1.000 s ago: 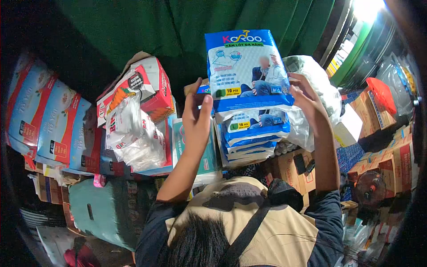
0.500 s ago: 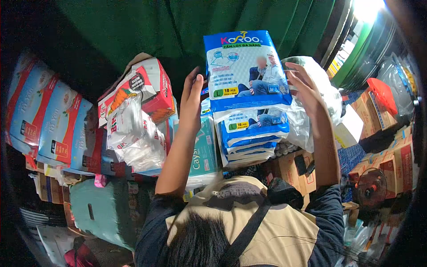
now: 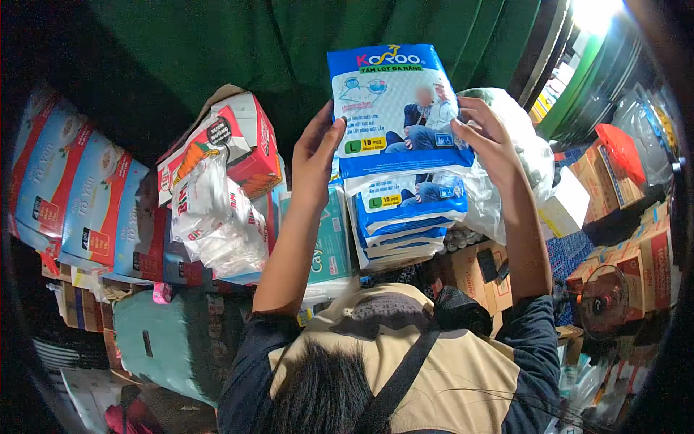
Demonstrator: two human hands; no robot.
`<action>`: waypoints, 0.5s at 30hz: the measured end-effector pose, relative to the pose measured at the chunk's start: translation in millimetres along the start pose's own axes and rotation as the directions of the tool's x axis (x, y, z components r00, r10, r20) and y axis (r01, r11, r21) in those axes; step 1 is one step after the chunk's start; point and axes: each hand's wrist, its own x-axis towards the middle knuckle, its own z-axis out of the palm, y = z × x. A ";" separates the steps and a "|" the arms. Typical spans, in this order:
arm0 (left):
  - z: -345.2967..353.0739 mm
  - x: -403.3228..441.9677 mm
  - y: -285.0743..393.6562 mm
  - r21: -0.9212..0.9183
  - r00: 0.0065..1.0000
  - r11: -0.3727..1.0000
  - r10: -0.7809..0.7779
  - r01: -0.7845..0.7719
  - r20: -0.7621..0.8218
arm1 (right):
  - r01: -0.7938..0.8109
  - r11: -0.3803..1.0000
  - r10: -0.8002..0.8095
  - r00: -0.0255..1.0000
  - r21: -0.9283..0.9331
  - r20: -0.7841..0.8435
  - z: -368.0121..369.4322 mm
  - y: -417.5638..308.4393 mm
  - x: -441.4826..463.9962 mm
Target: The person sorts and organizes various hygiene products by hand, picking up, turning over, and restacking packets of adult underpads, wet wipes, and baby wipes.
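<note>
A blue and white Karoo pack of underpads [image 3: 397,108] lies on top of a stack of matching packs [image 3: 412,206]. My left hand [image 3: 318,148] grips its left edge, the thumb on the front and the fingers partly hidden behind. On the opposite side my right hand [image 3: 486,134] holds the right edge, thumb over the printed face. Just right of that hand is a clear plastic bag [image 3: 531,148] with white contents. Left of my left forearm sits a bundle of plastic packets [image 3: 217,217] in front of a red and white carton [image 3: 249,152].
Blue and red boxes [image 3: 94,199] line the left side. A teal box [image 3: 329,242] stands beside the stack, and a green wrapped bale [image 3: 163,340] lies lower left. Cardboard boxes [image 3: 625,264] and a small fan [image 3: 605,300] are at right. A green curtain [image 3: 289,43] hangs behind.
Both hands have closed in on the top pack and now hold its sides. The pack has shifted slightly left and upward in view.
</note>
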 end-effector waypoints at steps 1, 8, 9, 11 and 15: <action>0.5 -0.1 -0.3 -0.013 1.000 1.000 0.007 -0.007 -0.006 | 0.028 1.000 -0.028 1.000 0.011 -0.004 -0.9 2.3 0.5; 10.8 -5.7 5.6 0.032 1.000 0.999 0.026 -0.026 0.003 | 0.067 0.998 -0.068 0.997 -0.017 -0.039 -11.7 10.9 1.5; 11.3 -6.0 4.6 0.031 1.000 0.999 0.025 -0.025 0.003 | 0.066 0.998 -0.067 0.997 -0.018 -0.039 -11.4 10.7 0.3; 12.0 -5.2 1.7 0.046 0.998 0.998 0.052 -0.053 0.019 | 0.056 0.998 -0.057 0.998 -0.013 -0.037 -9.7 9.7 -2.5; 10.7 -4.3 -1.8 0.095 0.998 0.993 0.068 -0.069 0.017 | 0.017 0.999 -0.016 1.000 0.042 -0.022 -9.8 10.3 -5.4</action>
